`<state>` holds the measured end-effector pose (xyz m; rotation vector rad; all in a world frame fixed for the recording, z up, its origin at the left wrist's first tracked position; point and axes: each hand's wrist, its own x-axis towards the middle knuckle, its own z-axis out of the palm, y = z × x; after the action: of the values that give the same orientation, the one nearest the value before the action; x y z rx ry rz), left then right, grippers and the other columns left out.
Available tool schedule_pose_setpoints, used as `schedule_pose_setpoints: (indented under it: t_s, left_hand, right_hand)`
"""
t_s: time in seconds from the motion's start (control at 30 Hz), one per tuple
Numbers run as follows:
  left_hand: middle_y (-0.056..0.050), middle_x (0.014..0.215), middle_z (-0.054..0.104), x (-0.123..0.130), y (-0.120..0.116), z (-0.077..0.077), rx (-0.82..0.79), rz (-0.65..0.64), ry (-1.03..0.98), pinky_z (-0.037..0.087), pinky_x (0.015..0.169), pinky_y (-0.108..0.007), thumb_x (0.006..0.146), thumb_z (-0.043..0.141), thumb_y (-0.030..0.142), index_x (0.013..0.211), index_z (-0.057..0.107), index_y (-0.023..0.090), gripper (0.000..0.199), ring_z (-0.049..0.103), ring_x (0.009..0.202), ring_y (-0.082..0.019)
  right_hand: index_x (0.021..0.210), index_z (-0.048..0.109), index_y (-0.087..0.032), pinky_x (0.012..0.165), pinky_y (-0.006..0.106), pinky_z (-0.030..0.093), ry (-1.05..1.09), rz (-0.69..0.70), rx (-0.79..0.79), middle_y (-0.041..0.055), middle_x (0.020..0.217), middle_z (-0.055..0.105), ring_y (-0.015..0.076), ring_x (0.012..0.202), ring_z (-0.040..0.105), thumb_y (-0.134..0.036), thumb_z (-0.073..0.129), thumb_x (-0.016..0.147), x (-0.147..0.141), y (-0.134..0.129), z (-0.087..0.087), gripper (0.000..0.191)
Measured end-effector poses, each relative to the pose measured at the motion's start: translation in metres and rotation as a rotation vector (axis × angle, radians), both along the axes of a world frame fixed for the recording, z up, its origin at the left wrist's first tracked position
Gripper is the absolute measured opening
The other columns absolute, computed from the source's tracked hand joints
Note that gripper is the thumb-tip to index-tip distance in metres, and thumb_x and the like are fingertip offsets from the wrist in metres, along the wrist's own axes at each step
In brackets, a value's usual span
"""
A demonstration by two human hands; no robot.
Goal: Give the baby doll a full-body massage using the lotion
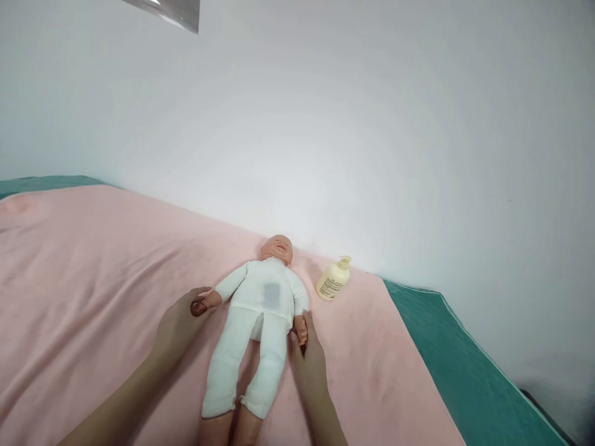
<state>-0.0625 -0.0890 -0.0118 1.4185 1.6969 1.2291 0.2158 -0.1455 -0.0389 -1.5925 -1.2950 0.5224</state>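
Note:
A baby doll (260,310) in a white body suit lies on its back on a pink cloth (372,359), head toward the wall, with a grey patch on its chest. On the left, my left hand (179,322) has its fingers closed round the doll's hand. My right hand (310,359) grips the doll's other hand between thumb and fingers, beside its hip. The doll's lower legs run out of the bottom of the view. A pale yellow pump bottle (333,282) stands to the right of the doll's shoulder.
Green covering (455,359) shows beyond the pink cloth at the right, and also at the far left. Behind the cloth rises a plain pale wall (325,124). A shiny grey item (174,11) hangs at the top edge.

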Motion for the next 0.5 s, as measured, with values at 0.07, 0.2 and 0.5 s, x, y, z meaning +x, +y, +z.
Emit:
schedule_pose_setpoints:
  t_s: [0.07,0.2,0.5]
  left_hand:
    - [-0.003,0.102,0.071,-0.002,0.003,0.0,-0.025,0.027,0.01,0.049,0.065,-0.033,0.076,0.061,0.04,0.11,0.063,0.03,0.035,0.066,0.088,-0.029]
    - [-0.003,0.107,0.069,-0.002,0.018,0.003,0.016,0.09,-0.011,0.05,0.075,-0.035,0.073,0.066,0.046,0.118,0.058,0.031,0.048,0.063,0.101,-0.028]
    - [-0.006,0.106,0.069,0.024,0.081,0.028,0.217,0.131,-0.258,0.052,0.083,-0.035,0.069,0.071,0.045,0.114,0.061,0.024,0.051,0.064,0.101,-0.026]
  right_hand:
    - [0.142,0.042,-0.025,0.091,0.037,0.052,0.04,0.0,0.001,0.0054,0.129,0.059,0.0265,0.116,0.058,-0.044,0.057,0.083,0.002,0.004,0.004,0.064]
    - [0.139,0.045,-0.022,0.095,0.034,0.049,0.138,-0.026,0.065,0.0072,0.132,0.056,0.0254,0.12,0.055,-0.046,0.051,0.087,0.005,0.02,0.021,0.057]
    - [0.128,0.05,-0.016,0.107,0.042,0.035,0.207,-0.044,0.37,0.0133,0.13,0.056,0.0241,0.127,0.047,-0.046,0.044,0.091,0.009,0.096,0.049,0.048]
